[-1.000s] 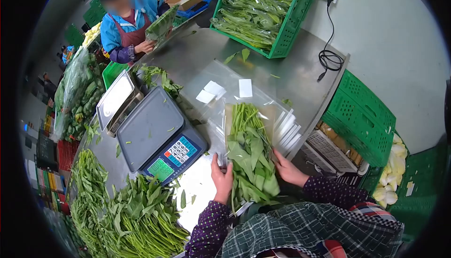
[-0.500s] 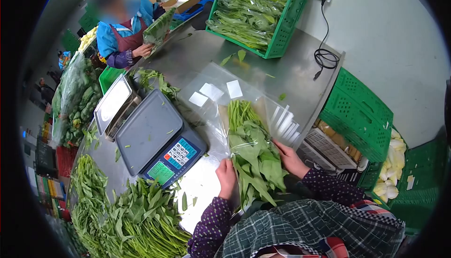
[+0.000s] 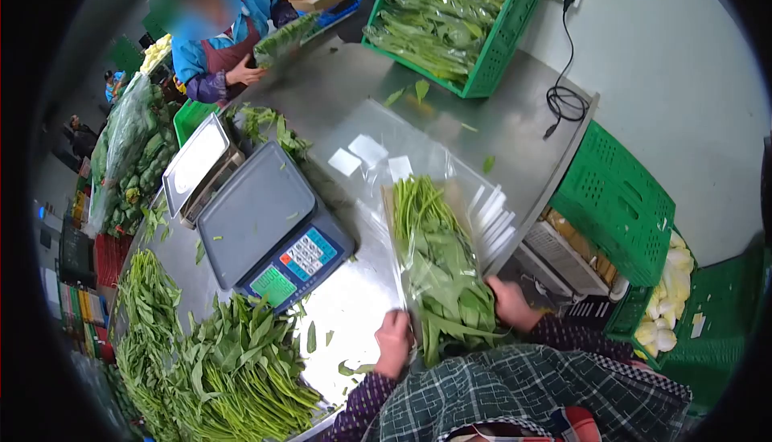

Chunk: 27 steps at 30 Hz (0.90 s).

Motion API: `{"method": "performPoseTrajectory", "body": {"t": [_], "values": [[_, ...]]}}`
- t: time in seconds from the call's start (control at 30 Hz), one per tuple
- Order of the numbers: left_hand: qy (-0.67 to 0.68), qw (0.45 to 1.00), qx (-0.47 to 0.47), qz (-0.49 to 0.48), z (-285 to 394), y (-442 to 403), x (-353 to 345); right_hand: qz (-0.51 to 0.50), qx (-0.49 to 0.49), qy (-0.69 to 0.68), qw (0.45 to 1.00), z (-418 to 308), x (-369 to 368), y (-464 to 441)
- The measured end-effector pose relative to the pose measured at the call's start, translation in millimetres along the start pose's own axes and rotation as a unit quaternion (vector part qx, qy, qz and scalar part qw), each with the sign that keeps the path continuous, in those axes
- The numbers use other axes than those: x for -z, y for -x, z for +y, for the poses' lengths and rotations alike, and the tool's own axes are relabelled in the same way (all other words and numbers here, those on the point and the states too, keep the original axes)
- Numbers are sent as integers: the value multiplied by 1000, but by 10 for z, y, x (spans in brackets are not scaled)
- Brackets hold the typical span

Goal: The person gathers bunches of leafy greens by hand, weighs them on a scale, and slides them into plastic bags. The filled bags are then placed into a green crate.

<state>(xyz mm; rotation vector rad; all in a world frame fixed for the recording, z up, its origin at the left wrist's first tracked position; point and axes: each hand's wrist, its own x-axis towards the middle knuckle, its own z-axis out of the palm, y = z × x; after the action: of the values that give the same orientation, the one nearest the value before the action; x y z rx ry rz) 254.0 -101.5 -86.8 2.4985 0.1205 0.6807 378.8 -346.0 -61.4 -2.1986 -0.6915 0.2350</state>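
Note:
A bunch of leafy greens [image 3: 442,281] lies inside a clear plastic bag [image 3: 408,269] at the table's near edge, stems pointing away from me and leaves toward my apron. My left hand [image 3: 394,341] is closed on the bag's left edge near its mouth. On the other side, my right hand [image 3: 512,304] is closed on the right edge. A few leaves stick out of the mouth between my hands. Left of the bag stands a weighing scale [image 3: 256,209] with a lit green display and bits of leaf on its pan.
Loose greens [image 3: 233,370] are heaped at the near left. White labels [image 3: 368,150] and flat plastic bags [image 3: 378,120] lie beyond the bunch. A green crate [image 3: 490,48] of bagged greens stands at the back. Across the table a co-worker [image 3: 229,48] holds a bagged bunch.
Both my hands have come closer to my body along the bag's edges, and the bag's mouth has been drawn nearer over the leaves. The co-worker's bagged bunch has tilted lower.

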Motion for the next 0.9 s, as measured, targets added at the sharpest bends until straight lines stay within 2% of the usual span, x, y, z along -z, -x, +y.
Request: {"method": "performPoseTrajectory", "body": {"t": [0.03,0.07,0.1,0.17,0.2,0.23,0.3,0.37,0.43,0.5,0.53,0.57,0.6,0.63,0.7,0.77,0.8,0.9], "values": [[-38,998,40,-16,-4,-3,-3,-27,-24,36,999,-32,20,-83],[-78,991,87,-59,19,-151,18,10,16,5,1000,-124,53,-189],[-79,991,88,-62,65,-104,59,25,16,-21,999,-250,105,-269],[-67,979,109,-157,161,-173,94,17,-4,18,1000,-337,165,-168],[-55,986,37,-152,268,-39,182,27,38,12,999,-245,159,-71],[-103,991,-58,-67,344,56,199,34,79,6,996,-128,134,67],[-42,994,-32,-92,427,6,360,23,55,0,998,-214,199,-28],[-11,999,-33,-15,417,-410,462,-43,28,50,997,-562,557,-398],[118,988,-52,81,458,-1000,813,122,189,-52,973,-1221,965,-841],[95,981,-52,164,682,-1564,1202,131,182,-46,974,-1337,1173,-1260],[248,955,45,155,729,-1732,1316,108,159,-86,978,-1457,1317,-1436],[392,899,140,139,786,-1847,1434,84,136,-127,979,-1606,1457,-1552],[393,894,141,164,982,-1954,1657,89,155,-123,976,-1806,1632,-1625],[388,898,91,184,987,-1991,1761,118,179,-128,968,-2026,1816,-1648],[373,907,115,159,1037,-2160,1844,146,197,-142,959,-2124,1914,-1739],[408,894,108,152,1003,-2254,1979,70,178,-120,974,-2084,1986,-2060],[447,878,93,146,1009,-2431,2068,78,180,-86,977,-2404,2173,-1961],[452,864,31,218,1310,-2381,2286,133,270,-124,946,-2635,2320,-1868]]}}
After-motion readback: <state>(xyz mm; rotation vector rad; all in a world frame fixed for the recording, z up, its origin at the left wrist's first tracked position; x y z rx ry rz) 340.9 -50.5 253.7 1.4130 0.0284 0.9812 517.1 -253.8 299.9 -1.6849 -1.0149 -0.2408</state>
